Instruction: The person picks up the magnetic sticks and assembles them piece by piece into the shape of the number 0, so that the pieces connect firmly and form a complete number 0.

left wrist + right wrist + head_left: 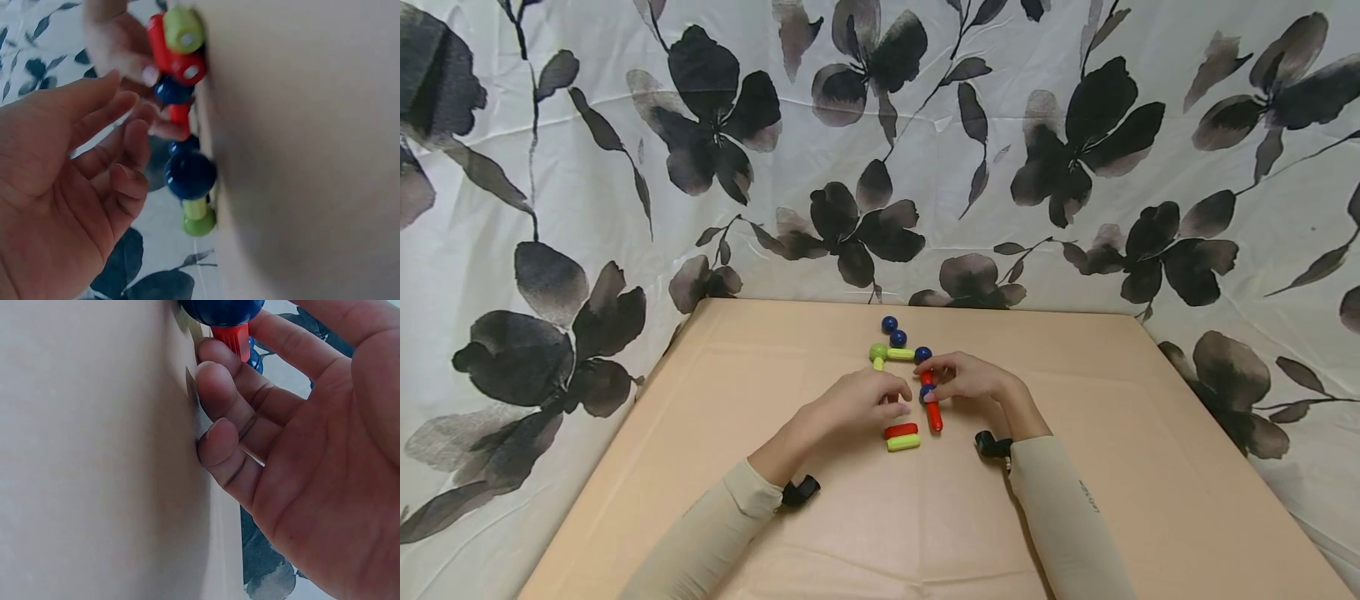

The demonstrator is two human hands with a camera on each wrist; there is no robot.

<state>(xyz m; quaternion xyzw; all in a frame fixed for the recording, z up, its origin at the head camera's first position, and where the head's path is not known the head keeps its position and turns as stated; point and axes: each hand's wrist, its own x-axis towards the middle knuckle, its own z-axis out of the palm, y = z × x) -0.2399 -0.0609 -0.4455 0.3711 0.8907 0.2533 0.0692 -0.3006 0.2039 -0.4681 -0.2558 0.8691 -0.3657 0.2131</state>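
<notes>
Creased white fabric printed with dark grey flowers (850, 225) hung behind a tan tabletop (1150, 467), clock directions here being those of the head view. On it, a glossy light-green ball (878, 352) stood at twelve o'clock of the left hand (865, 396). One smooth light-green rod (901, 354) ran from that ball toward three o'clock, ending at a glossy dark-blue corner ball (922, 355); a second light-green rod (878, 364) left it toward six, partly hidden by the left hand. Near the green ball, toward one and two o'clock, sat two dark-blue balls (898, 338). From the corner ball a red rod (927, 378) led toward six o'clock to a lower dark-blue ball (928, 392), beyond which another red rod (935, 417) pointed between five and six. The right hand (981, 379) gripped this stretch from its three o'clock side, thumb against the lower ball and fingers (215, 387) bent around. The left hand's fingers (129, 181) were loosely bent, narrowly parted from the thumb and empty. Between four and five o'clock of that hand, a loose red rod (901, 431) and a loose light-green rod (903, 443) lay side by side. Both arms wore beige sleeves (1067, 508).
</notes>
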